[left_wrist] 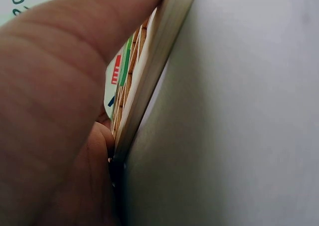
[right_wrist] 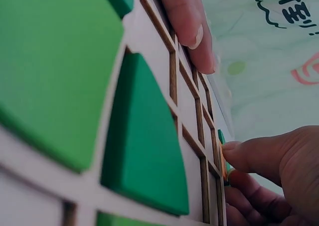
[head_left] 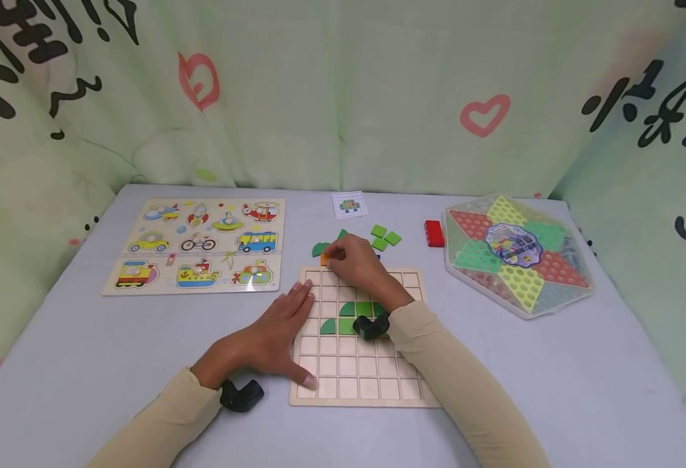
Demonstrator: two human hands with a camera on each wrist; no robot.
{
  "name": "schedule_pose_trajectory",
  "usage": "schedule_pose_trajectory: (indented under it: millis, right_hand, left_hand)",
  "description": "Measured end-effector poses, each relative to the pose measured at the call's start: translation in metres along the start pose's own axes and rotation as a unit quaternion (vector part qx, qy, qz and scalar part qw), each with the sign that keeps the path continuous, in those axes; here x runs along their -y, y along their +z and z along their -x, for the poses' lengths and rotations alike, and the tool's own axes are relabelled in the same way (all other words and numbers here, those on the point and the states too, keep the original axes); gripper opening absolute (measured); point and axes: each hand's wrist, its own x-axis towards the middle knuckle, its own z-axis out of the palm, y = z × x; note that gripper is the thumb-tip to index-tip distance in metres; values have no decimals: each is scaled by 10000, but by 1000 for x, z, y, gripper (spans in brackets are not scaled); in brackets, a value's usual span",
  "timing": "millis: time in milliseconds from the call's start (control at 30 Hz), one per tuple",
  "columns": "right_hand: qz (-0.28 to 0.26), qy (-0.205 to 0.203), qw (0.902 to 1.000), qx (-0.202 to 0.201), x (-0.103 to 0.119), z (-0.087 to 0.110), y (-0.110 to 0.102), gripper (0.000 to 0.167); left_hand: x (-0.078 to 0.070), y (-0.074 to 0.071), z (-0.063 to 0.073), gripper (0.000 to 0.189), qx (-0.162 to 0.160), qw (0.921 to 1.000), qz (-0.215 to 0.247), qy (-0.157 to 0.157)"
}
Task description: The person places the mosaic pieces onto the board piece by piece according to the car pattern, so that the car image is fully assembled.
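A wooden grid board (head_left: 347,388) lies on the table, with light green squares (head_left: 347,326) and dark green rounded pieces (head_left: 328,327) set in some cells. My left hand (head_left: 269,335) rests along its left edge, fingers straight and thumb spread; the left wrist view shows the thumb against the board's side (left_wrist: 154,61). Past the board's far edge, my right hand (head_left: 355,263) pinches a small orange piece (head_left: 323,260) between thumb and fingers. In the right wrist view that orange piece (right_wrist: 223,158) is mostly covered by the thumb. Loose dark green pieces (head_left: 320,249) lie beside this hand.
Several light green squares (head_left: 379,231) lie behind the board, near a small pattern card (head_left: 349,205). A vehicle puzzle board (head_left: 197,244) is at the left. On the right are a red block (head_left: 434,234) and a hexagonal game box (head_left: 518,257). Curtains enclose the table's back.
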Motion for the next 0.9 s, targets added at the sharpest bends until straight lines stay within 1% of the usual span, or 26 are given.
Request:
schedule_pose_trajectory:
  millis: [100, 200, 367, 633, 733, 900]
  right_hand:
    - [51, 20, 10000, -27, 2, -1, 0, 17]
    - [54, 61, 10000, 37, 2, -2, -2, 19]
    - [-39, 100, 9999, 117, 0, -4, -6, 21]
    - [74, 21, 9998, 204, -1, -5, -8, 25]
    - [113, 31, 9998, 160, -1, -5, -7, 24]
    - [-14, -41, 10000, -84, -4, -4, -5, 21]
  left_hand:
    - [0, 0, 1, 134, -26, 10000, -7, 30]
    - [0, -1, 1, 134, -24, 10000, -28, 37]
    - [0, -1, 0, 135, 41, 10000, -51, -21]
    - [-1, -1, -2, 134, 60, 9999, -80, -15]
    - [-1, -1, -1, 135, 78, 9999, -76, -63]
    - [-1, -1, -1, 135, 62, 9999, -51, -93]
